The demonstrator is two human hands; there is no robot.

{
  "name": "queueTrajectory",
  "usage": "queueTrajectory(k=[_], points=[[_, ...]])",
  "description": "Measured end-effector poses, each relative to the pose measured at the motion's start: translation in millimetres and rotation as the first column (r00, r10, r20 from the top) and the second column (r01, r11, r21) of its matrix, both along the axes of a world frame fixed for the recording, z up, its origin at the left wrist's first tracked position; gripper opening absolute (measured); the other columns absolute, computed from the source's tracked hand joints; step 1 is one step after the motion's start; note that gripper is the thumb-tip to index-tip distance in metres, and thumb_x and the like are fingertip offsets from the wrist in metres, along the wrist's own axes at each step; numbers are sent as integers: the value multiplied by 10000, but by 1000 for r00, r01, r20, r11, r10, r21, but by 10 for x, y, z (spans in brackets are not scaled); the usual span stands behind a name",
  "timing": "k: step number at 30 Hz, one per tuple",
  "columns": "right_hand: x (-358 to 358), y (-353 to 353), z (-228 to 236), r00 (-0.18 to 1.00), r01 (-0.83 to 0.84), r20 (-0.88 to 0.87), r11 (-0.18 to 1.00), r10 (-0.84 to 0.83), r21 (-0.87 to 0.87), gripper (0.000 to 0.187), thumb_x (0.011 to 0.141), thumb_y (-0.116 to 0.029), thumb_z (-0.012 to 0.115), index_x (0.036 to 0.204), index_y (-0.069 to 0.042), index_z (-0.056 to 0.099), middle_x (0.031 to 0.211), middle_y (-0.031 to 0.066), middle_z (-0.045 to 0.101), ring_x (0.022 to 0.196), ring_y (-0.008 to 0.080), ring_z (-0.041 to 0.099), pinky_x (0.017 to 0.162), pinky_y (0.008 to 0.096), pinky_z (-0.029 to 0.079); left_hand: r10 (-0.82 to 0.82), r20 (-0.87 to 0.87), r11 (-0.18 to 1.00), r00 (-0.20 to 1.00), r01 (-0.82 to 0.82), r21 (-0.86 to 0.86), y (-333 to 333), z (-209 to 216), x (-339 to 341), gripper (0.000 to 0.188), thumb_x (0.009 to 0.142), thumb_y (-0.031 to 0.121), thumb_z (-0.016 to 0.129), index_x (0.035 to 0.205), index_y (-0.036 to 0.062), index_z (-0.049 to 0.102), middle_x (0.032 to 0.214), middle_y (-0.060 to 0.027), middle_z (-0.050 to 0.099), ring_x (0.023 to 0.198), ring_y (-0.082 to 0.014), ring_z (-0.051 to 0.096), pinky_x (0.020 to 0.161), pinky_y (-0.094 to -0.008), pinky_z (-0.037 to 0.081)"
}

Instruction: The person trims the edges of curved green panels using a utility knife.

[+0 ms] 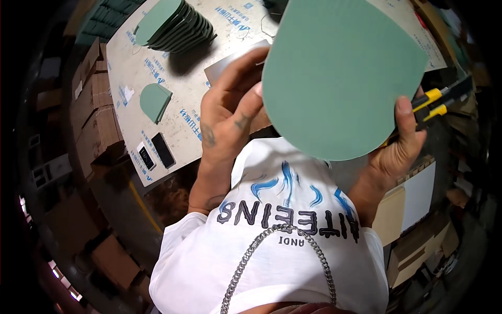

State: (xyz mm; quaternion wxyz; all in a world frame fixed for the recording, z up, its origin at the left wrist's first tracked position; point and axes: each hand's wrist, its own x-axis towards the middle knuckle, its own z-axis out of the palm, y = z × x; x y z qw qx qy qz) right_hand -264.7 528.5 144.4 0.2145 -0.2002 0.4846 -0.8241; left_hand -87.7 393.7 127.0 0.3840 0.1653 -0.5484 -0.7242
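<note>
A large green panel with a rounded lower edge is raised in front of my chest, above the table. My left hand is closed at its left edge, with the thumb tip against the rim and the other fingers partly hidden. On the right side, my right hand grips the panel, thumb on the face and fingers behind it. Yellow-and-black tools, looking like utility knives, stick out beside that thumb; whether the hidden fingers hold them I cannot tell.
A pale printed table bears a stack of green panels at the far left. Nearer lie a small green piece, a white phone-like device and a dark phone. Cardboard boxes stand left; flat boards lean at right.
</note>
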Motion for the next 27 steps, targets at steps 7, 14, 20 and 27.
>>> queueTrajectory(k=[7,14,20,27], points=[[-13,46,-16,993,-121,-11,990,120,-67,407,888,-37,602,1239,104,453,1037,180,655,878,205,683,780,295,582,-69,-42,964,997,77,253,61,-6,93,417,945,177,536,1249,-102,471,1044,-201,624,846,-226,678,661,-351,606],[-59,-53,-42,992,-74,105,997,72,12,386,876,-38,627,1205,95,476,1004,171,658,857,188,679,756,277,577,-67,-46,968,997,77,240,-4,-26,33,410,959,186,503,1237,-112,467,1015,-203,627,819,-205,670,621,-320,605],[-343,-184,-209,989,-76,137,988,57,137,369,909,-108,616,1222,54,504,1075,134,634,935,174,641,818,294,530,-88,-43,897,995,98,430,-95,-57,-176,424,893,97,628,1238,-81,457,1012,-152,638,842,-164,654,651,-246,568],[-804,-729,-511,941,-338,97,912,324,233,485,881,-139,662,1257,110,483,1129,129,609,1000,176,603,881,288,476,170,55,876,984,-177,449,-332,-389,-654,397,924,162,604,1225,-47,450,1048,-133,630,866,-160,645,696,-274,564]])
